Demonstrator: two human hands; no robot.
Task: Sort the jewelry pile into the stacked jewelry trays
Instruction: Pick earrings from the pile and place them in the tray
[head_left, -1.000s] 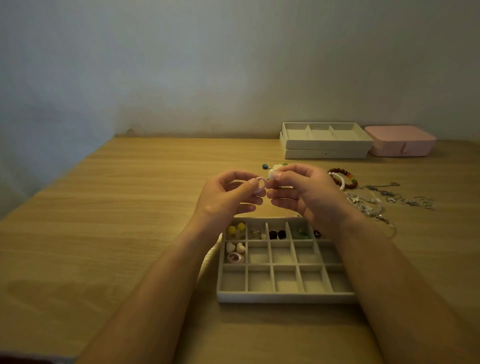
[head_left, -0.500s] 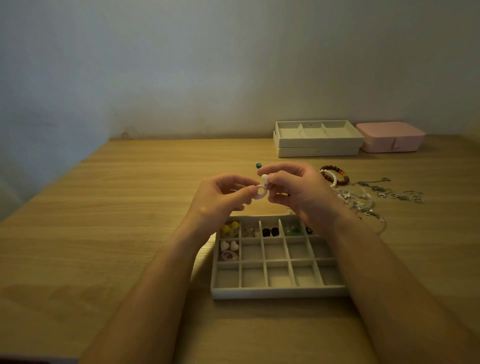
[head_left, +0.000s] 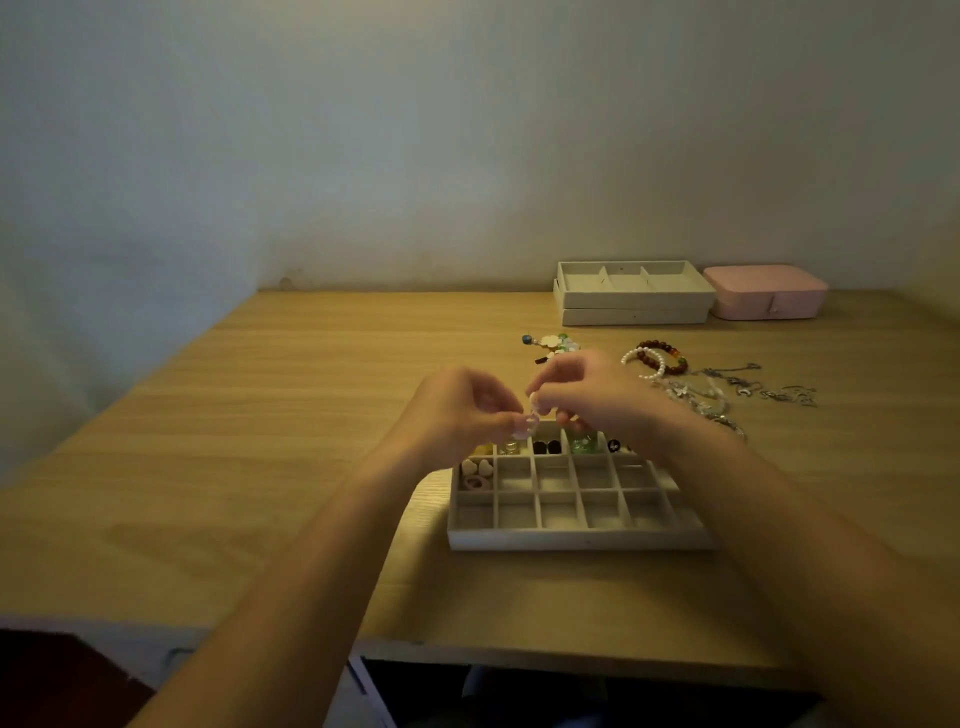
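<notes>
Head view: I am pinching a small pale ring piece (head_left: 525, 423) with fingertips of both hands, left hand (head_left: 457, 413) and right hand (head_left: 589, 395), just above the far row of the divided tray (head_left: 576, 539), probably sorting it, and next I am aiming to lower it into a free compartment.

Table: a light wooden table with visible grain (head_left: 311, 441), its far edge against a pale wall.
Nearest me: a shallow grey fabric-lined tray divided into small square compartments (head_left: 576, 540), lying flat, a little right of centre.
Far edge, to my right: two grey rectangular trays stacked one on the other (head_left: 636, 299), by the wall.
Beside the stack: a closed pink box with rounded corners (head_left: 766, 291), just to its right.
Between near tray and stack: a small cluster of loose white, green and blue pieces (head_left: 553, 343).
Right of the cluster: a dark red-brown bead bracelet (head_left: 670, 358) and a white pearl bracelet (head_left: 644, 364), overlapping.
Further right: a spread tangle of thin silver chains and charms (head_left: 748, 389), too fine to tell apart.
</notes>
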